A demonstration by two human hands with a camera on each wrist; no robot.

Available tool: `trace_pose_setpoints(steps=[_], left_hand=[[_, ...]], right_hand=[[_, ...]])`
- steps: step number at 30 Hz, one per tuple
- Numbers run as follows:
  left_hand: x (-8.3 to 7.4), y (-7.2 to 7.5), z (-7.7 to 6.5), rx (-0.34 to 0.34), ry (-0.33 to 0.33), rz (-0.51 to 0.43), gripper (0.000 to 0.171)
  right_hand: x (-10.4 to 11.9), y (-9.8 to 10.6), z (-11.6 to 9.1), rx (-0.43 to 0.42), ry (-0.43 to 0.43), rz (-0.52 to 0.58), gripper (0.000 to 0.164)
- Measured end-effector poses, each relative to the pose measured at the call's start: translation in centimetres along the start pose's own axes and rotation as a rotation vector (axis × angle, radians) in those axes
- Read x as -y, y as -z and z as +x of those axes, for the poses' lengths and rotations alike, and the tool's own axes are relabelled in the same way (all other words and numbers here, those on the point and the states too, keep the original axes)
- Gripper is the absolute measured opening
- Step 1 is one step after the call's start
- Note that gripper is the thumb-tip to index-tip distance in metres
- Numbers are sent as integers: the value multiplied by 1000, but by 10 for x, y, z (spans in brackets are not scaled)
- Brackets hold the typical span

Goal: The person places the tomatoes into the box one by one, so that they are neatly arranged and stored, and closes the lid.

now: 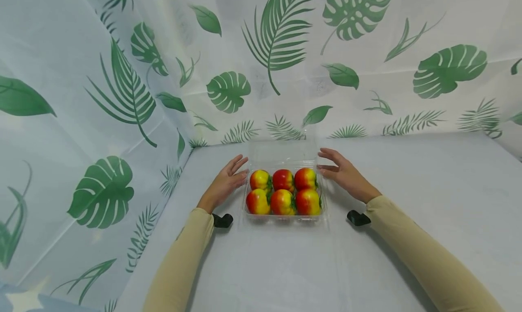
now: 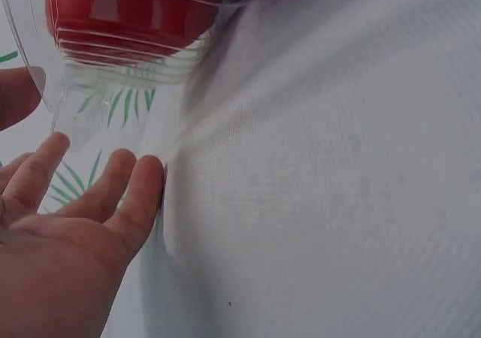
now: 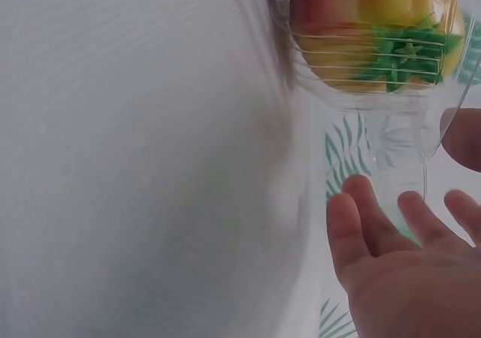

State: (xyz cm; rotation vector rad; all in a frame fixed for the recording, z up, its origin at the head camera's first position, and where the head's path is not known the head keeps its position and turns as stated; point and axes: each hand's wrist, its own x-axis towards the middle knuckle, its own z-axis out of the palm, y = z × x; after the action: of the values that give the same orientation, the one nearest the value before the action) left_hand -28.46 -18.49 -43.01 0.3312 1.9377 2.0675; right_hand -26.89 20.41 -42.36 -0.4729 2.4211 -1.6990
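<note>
A clear plastic clamshell box (image 1: 285,218) sits on the table with its lid (image 1: 281,151) raised at the far side. Inside are several glossy red-and-yellow fruits (image 1: 282,202) with green leafy tops, set in two rows. My left hand (image 1: 225,183) is at the box's left side, fingers extended toward the lid's hinge end. On the opposite side my right hand (image 1: 344,176) mirrors it, fingertips close to the right rim. Each wrist view shows relaxed, spread fingers and a thumb (image 3: 462,139) at the clear plastic edge. Neither hand grips a fruit.
A pale cloth (image 1: 408,180) covers the table. Behind and to the left hang white sheets with a green leaf print (image 1: 228,92). Black wrist-worn devices (image 1: 223,220) show under both sleeves.
</note>
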Motion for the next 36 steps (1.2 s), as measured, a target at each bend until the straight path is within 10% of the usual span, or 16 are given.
trace_pose_setpoints(steps=[16, 36], left_hand=[[9, -6, 4, -131, -60, -3, 72], [7, -14, 2, -186, -89, 33, 49]], right_hand=[[4, -5, 2, -129, 65, -100, 90], [2, -6, -5, -149, 157, -38, 45]])
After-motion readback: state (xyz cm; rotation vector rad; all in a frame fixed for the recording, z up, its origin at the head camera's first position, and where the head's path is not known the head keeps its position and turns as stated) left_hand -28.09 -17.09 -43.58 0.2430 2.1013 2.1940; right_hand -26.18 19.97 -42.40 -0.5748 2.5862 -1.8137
